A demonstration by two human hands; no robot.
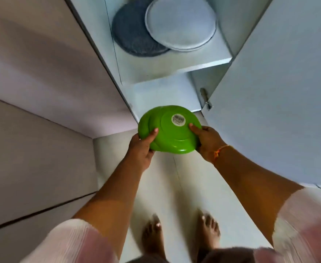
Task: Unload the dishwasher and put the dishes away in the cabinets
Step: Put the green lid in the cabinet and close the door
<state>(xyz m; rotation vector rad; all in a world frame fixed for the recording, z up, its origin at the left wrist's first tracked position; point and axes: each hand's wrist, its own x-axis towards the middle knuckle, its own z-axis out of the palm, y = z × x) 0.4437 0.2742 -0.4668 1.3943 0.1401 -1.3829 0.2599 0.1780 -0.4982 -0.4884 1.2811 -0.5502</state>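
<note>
Both my hands hold a small stack of green plates (170, 132) upside down, a barcode sticker on the top one's base. My left hand (142, 147) grips the stack's left rim, thumb on top. My right hand (205, 141) grips the right rim, thumb pressed near the sticker. The stack hangs in front of an open cabinet (175, 73), just outside its lower compartment.
On the cabinet's upper shelf lie a dark grey round mat (129, 33) and a light grey round cushion (180, 23) overlapping it. The open cabinet door (279, 92) stands at the right, closed cupboard fronts (42, 82) at the left. My bare feet stand on the pale floor (175, 186).
</note>
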